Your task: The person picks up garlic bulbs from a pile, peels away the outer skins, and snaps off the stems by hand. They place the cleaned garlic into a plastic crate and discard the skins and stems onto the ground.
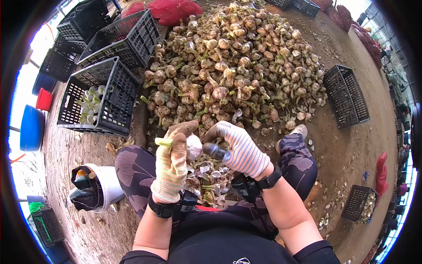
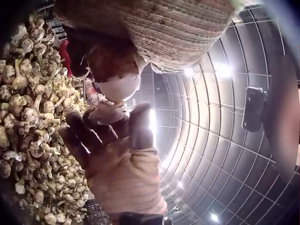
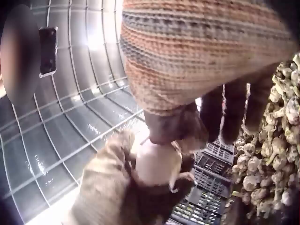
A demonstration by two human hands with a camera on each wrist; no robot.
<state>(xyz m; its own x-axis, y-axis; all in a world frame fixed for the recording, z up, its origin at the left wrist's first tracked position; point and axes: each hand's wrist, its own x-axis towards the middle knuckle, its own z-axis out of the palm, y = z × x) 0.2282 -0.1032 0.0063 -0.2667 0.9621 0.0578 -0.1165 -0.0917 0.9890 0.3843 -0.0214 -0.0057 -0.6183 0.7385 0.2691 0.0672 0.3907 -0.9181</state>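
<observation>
Left hand (image 1: 170,166): clamped round a garlic bulb (image 1: 194,148).
Right hand (image 1: 243,148): at the bulb; blurred, we cannot tell its grip.
Garlic pile (image 1: 246,66): beyond our grip.

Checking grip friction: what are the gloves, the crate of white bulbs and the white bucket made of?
Gloves: matte knit, probably cotton or a blend; ribbed stripes show. Crate: likely satin black plastic, openwork lattice walls. White bucket: probably plastic, judging by smooth white sides.

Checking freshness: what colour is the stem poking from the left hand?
The stem is yellow-green; the head view shows it best.
</observation>
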